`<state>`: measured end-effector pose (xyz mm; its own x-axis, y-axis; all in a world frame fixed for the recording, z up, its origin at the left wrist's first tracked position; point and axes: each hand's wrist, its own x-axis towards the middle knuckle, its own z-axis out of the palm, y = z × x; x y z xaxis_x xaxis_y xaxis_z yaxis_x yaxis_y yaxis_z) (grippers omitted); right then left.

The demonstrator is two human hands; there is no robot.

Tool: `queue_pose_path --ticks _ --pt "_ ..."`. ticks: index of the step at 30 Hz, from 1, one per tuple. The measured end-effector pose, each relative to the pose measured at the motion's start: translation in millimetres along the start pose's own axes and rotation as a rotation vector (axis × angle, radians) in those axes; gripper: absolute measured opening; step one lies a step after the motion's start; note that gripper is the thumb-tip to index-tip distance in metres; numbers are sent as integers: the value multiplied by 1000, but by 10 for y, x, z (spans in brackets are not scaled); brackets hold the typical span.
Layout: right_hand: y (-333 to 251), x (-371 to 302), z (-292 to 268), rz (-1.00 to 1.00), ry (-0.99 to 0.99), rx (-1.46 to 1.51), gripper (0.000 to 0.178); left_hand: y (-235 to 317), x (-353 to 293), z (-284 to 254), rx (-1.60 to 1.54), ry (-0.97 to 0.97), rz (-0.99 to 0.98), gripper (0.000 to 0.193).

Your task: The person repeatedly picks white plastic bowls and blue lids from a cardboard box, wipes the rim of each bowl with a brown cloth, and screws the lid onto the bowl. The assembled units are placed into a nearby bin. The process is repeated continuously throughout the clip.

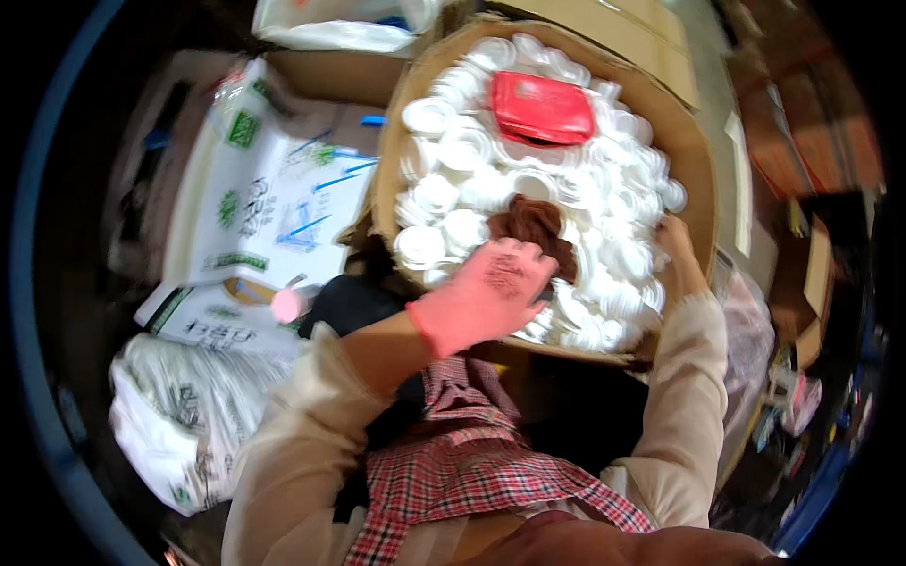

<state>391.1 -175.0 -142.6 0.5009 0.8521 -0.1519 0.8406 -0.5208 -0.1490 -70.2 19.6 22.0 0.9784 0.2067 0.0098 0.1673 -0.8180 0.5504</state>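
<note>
Inside the large brown cardboard box (694, 160) of light, stiff white round plastic lids (472, 141), the pink-gloved left hand (486, 292) presses, fingers spread, on a soft brown cloth (533, 222) best pinched mid-fold, while the bare right hand (675, 236) grips the box's near rim.

Single head-worn fisheye, looking steeply down, close over cardboard box (694, 160) of white lids. Forearms entering from below the box; edges bending toward rim. No second view.
</note>
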Motion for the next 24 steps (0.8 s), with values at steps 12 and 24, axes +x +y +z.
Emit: queue_pose_path --ticks 12,24 --pt "213 -212 216 568 -96 -331 24 7 -60 134 126 83 65 37" --pt "-3444 -1709 -329 -496 175 277 42 -26 -495 -297 16 365 115 43"
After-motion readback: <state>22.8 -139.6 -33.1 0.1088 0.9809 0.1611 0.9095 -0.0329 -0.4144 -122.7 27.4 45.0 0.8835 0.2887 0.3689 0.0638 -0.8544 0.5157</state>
